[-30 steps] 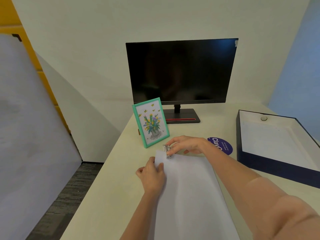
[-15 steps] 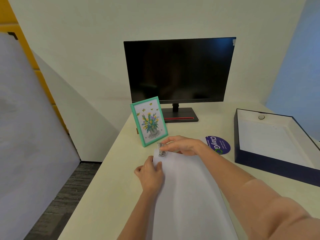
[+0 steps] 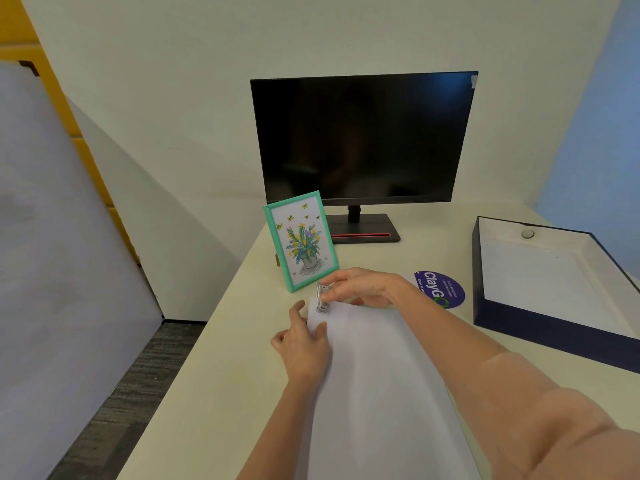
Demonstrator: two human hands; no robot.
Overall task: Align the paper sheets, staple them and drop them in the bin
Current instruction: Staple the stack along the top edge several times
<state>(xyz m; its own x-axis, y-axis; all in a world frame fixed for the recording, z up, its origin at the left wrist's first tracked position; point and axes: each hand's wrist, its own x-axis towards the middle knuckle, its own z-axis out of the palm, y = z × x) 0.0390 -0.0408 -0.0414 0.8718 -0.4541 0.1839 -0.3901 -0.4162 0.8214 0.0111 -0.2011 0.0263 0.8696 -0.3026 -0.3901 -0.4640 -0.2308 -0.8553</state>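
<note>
White paper sheets point(image 3: 377, 386) lie in a stack on the cream desk, running from the near edge toward the picture frame. My left hand point(image 3: 301, 344) grips the stack's left edge near the far corner, thumb on top. My right hand point(image 3: 363, 287) holds a small silver stapler point(image 3: 322, 299), whose jaws sit over the far left corner of the sheets. A dark blue box with a white inside point(image 3: 483, 271), the bin, stands open at the right of the desk.
A black monitor point(image 3: 363, 136) stands at the back of the desk point(image 3: 214, 382). A teal picture frame point(image 3: 300, 242) with a flower print stands just beyond the stapler. A round purple sticker point(image 3: 445, 289) lies between my right hand and the box. The desk's left edge drops to grey carpet.
The stapler and my right hand have slid left onto the far left corner of the sheets. My left hand's fingers have shifted slightly on the paper's edge.
</note>
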